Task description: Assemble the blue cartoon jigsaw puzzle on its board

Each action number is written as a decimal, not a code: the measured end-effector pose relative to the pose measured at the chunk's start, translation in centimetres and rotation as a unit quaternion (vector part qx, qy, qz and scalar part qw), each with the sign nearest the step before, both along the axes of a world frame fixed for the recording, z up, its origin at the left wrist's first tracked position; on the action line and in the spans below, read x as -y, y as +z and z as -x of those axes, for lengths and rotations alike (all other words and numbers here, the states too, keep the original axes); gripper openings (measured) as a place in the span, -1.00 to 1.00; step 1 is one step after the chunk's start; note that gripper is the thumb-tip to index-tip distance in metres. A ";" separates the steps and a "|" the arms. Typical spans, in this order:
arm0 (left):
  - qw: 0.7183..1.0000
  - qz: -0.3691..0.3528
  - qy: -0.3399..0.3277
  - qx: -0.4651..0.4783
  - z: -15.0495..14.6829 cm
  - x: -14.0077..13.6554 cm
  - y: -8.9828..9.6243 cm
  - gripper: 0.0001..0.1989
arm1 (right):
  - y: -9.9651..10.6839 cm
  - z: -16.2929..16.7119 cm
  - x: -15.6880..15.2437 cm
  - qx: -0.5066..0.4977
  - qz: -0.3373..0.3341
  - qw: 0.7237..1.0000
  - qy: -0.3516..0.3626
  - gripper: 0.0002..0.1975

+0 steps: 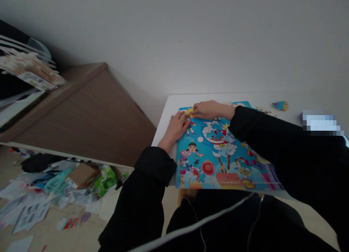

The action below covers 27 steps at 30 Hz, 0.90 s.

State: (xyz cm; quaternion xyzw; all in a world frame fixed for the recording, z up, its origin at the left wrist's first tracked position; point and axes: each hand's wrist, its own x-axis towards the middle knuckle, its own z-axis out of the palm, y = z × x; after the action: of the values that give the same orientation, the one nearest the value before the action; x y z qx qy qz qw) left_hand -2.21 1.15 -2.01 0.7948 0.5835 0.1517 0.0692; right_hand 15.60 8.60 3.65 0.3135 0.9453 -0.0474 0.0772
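Note:
A colourful cartoon jigsaw puzzle (215,154) lies on a white table (169,110), mostly blue with figures and a lollipop. My left hand (176,126) rests flat on the puzzle's left edge, fingers spread and pressing down. Just beyond it, my right hand (208,109) presses its fingertips on a yellow-tinted piece (190,110) at the puzzle's far left corner. Both arms wear black sleeves.
A loose puzzle piece (280,105) lies on the table at the far right, with pale pieces (263,109) near it. A brown wooden cabinet (89,110) stands left of the table. Papers and packaging (54,190) litter the floor at lower left.

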 end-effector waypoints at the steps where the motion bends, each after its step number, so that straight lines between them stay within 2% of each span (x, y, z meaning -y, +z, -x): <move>1: 1.000 -0.003 -0.001 0.005 0.1 0.0 -0.1 -0.65 | 0.5 -0.8 -0.1 -0.010 0.003 1.000 0.005 -0.55; 3: 1.000 -0.007 -0.003 0.015 0.2 -0.1 -0.2 -0.65 | 1.8 -3.0 -0.2 -0.050 -0.004 0.999 -0.004 -0.53; 6: 1.000 -0.009 -0.007 0.029 0.5 -0.4 -0.5 -0.65 | 4.5 -7.4 -0.2 -0.109 -0.003 0.992 -0.060 -0.54; 8: 0.999 -0.012 -0.013 0.037 0.6 -0.6 -0.6 -0.65 | 6.0 -10.5 0.1 -0.112 0.017 0.988 -0.105 -0.57; 10: 0.999 -0.012 -0.018 0.044 0.7 -0.7 -0.6 -0.65 | 6.6 -12.9 0.9 -0.082 0.037 0.987 -0.132 -0.60; 14: 0.998 -0.010 -0.021 0.051 0.9 -0.9 -0.7 -0.63 | 4.9 -14.7 3.1 -0.006 0.057 0.986 -0.160 -0.53; 17: 0.998 -0.009 -0.021 0.053 1.1 -1.0 -0.7 -0.64 | 2.6 -14.3 4.7 0.024 0.030 0.983 -0.179 -0.43; 20: 0.998 -0.008 -0.023 0.052 1.2 -1.0 -0.7 -0.64 | 1.2 -13.6 5.7 0.017 0.001 0.986 -0.165 -0.53; 24: 0.998 -0.013 -0.028 0.059 1.3 -0.9 -0.6 -0.63 | 0.9 -13.4 6.1 0.006 -0.028 0.988 -0.151 -0.70; 27: 0.998 -0.012 -0.026 0.059 1.3 -0.9 -0.6 -0.62 | 1.2 -14.0 5.5 -0.022 -0.039 0.983 -0.179 -0.70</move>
State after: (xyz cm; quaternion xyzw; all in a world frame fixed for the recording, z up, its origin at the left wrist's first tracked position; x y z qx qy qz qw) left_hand -3.51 2.06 -2.62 0.7999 0.5559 0.2037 0.0977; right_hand 29.63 3.07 4.84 0.4796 0.8763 -0.0307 0.0348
